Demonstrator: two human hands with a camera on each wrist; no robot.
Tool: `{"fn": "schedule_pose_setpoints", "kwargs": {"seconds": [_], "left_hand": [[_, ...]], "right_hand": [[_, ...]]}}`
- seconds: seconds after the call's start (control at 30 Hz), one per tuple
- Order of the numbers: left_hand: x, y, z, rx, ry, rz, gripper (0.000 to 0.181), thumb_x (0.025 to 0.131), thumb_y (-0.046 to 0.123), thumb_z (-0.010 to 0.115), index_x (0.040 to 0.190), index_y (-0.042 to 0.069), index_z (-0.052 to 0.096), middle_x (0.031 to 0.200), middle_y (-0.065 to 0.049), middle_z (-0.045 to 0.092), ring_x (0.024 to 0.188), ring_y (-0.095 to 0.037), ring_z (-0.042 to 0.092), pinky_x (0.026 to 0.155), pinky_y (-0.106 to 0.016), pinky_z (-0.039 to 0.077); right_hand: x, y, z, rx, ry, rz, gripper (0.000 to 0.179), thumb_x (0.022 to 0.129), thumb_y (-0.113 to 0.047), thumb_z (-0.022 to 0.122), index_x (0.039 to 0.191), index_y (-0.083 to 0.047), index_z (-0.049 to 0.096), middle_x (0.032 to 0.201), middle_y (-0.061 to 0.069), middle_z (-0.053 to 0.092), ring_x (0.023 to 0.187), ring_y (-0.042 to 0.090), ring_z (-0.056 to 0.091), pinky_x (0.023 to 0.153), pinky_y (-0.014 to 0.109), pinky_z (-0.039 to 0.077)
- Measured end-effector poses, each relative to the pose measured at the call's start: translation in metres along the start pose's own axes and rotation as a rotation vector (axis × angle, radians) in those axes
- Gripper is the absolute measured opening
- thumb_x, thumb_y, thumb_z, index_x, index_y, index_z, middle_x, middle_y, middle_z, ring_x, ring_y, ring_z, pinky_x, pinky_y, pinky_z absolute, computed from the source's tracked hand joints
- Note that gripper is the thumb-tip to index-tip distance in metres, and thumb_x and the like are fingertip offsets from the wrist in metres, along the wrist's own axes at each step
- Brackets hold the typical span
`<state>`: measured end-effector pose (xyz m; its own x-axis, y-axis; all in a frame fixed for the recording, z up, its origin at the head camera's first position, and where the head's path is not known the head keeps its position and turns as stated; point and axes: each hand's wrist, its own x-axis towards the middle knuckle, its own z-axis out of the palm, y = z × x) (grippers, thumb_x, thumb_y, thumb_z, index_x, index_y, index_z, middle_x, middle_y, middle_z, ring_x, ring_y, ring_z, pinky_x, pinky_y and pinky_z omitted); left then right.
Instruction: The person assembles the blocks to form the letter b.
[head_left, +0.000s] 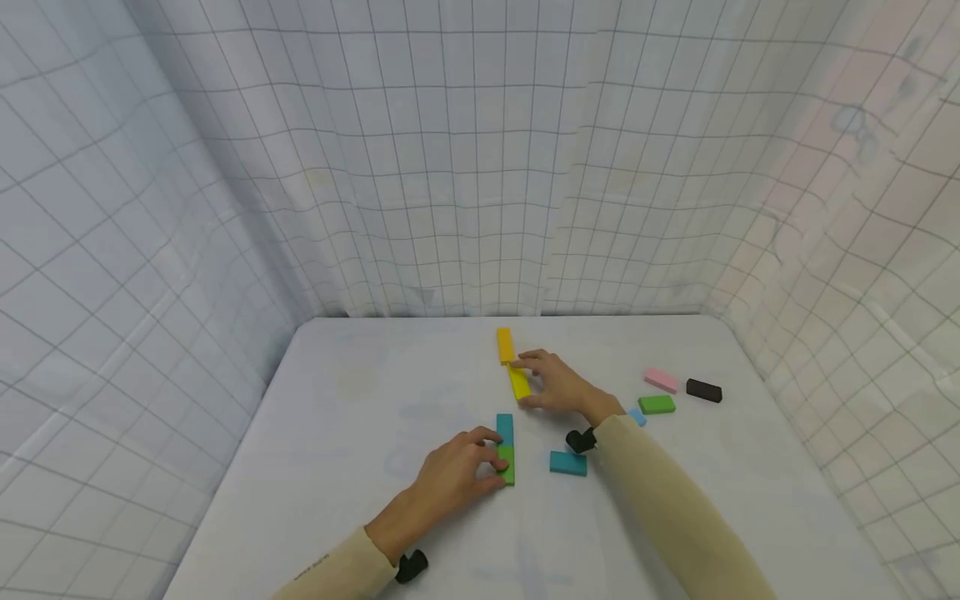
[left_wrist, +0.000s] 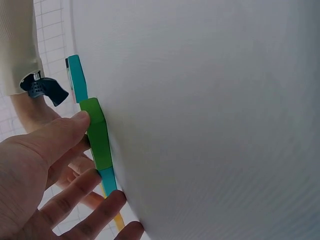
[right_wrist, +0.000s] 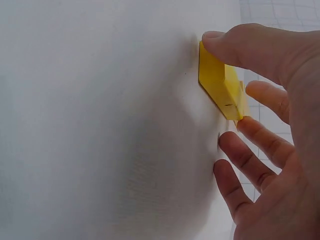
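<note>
On the white table, a green block lies end to end with a teal block. My left hand is at their left side and pinches the green block, its thumb on the near end; other fingers reach along the teal one, as the left wrist view also shows on the green block. Farther back, my right hand holds a yellow block by its ends between thumb and finger. That block sits slightly angled, its far end close to an orange-yellow block. In the right wrist view, the remaining fingers spread beside the yellow block.
Another teal block lies below the right wrist. Off to the right are a green block, a pink block and a black block. The right sleeve partly hides a light blue block. Grid-patterned curtains surround the table.
</note>
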<state>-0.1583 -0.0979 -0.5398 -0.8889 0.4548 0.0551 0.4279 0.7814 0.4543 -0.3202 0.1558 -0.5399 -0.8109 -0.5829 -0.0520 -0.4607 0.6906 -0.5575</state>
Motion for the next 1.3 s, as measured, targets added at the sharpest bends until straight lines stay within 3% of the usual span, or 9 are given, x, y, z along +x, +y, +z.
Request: {"fn": "schedule_pose_setpoints", "kwargs": {"seconds": [0.3, 0.4, 0.57, 0.6, 0.87, 1.1, 1.3], "left_hand": [[-0.001, 0.0, 0.002, -0.016, -0.018, -0.009, 0.016, 0.096, 0.033, 0.099, 0.109, 0.025, 0.095, 0.145, 0.003, 0.08, 0.117, -0.021, 0.077, 0.086, -0.037, 0.069], [-0.002, 0.001, 0.002, -0.02, -0.025, -0.014, 0.017, 0.096, 0.034, 0.099, 0.11, 0.024, 0.095, 0.145, 0.003, 0.08, 0.117, -0.021, 0.076, 0.086, -0.036, 0.069], [-0.001, 0.001, 0.002, -0.017, -0.023, -0.012, 0.017, 0.096, 0.033, 0.099, 0.11, 0.024, 0.095, 0.145, 0.003, 0.079, 0.119, -0.022, 0.077, 0.087, -0.039, 0.07], [-0.001, 0.0, 0.002, -0.017, -0.022, -0.013, 0.016, 0.096, 0.033, 0.099, 0.109, 0.024, 0.095, 0.146, 0.003, 0.079, 0.12, -0.023, 0.078, 0.088, -0.04, 0.07], [0.001, -0.001, 0.001, -0.019, -0.028, -0.014, 0.015, 0.095, 0.032, 0.099, 0.108, 0.025, 0.095, 0.146, 0.002, 0.079, 0.121, -0.022, 0.079, 0.094, -0.046, 0.071], [0.002, -0.001, 0.001, -0.017, -0.02, -0.01, 0.015, 0.095, 0.032, 0.1, 0.108, 0.025, 0.095, 0.145, 0.003, 0.079, 0.117, -0.021, 0.077, 0.084, -0.035, 0.068], [0.001, -0.001, 0.001, -0.009, -0.004, 0.01, 0.015, 0.095, 0.031, 0.1, 0.107, 0.024, 0.095, 0.145, 0.002, 0.079, 0.115, -0.021, 0.077, 0.081, -0.034, 0.067]], "right_hand": [[0.0, 0.004, 0.005, 0.011, 0.002, -0.003, 0.068, 0.102, -0.027, 0.092, 0.164, -0.014, 0.067, 0.175, 0.02, 0.053, 0.145, 0.04, 0.065, 0.128, 0.063, 0.052], [0.002, 0.013, 0.01, 0.019, 0.008, -0.03, 0.068, 0.102, -0.033, 0.093, 0.163, -0.016, 0.069, 0.174, 0.018, 0.054, 0.144, 0.037, 0.066, 0.128, 0.059, 0.053], [0.002, 0.012, 0.011, 0.028, 0.021, -0.029, 0.067, 0.101, -0.035, 0.094, 0.161, -0.016, 0.07, 0.172, 0.018, 0.055, 0.141, 0.036, 0.067, 0.126, 0.059, 0.055], [-0.001, 0.003, 0.007, 0.036, 0.019, -0.002, 0.066, 0.101, -0.031, 0.094, 0.16, -0.015, 0.07, 0.171, 0.02, 0.055, 0.14, 0.039, 0.067, 0.125, 0.063, 0.054], [0.001, -0.001, 0.012, 0.046, 0.034, 0.008, 0.064, 0.1, -0.035, 0.095, 0.157, -0.016, 0.073, 0.168, 0.017, 0.059, 0.136, 0.033, 0.069, 0.122, 0.058, 0.057], [0.003, -0.008, 0.013, 0.055, 0.044, -0.009, 0.061, 0.1, -0.035, 0.096, 0.155, -0.017, 0.075, 0.167, 0.019, 0.059, 0.134, 0.034, 0.07, 0.119, 0.056, 0.06], [0.007, -0.012, 0.016, 0.054, 0.036, 0.014, 0.06, 0.099, -0.038, 0.096, 0.153, -0.019, 0.077, 0.166, 0.018, 0.058, 0.133, 0.031, 0.069, 0.118, 0.053, 0.061]]}}
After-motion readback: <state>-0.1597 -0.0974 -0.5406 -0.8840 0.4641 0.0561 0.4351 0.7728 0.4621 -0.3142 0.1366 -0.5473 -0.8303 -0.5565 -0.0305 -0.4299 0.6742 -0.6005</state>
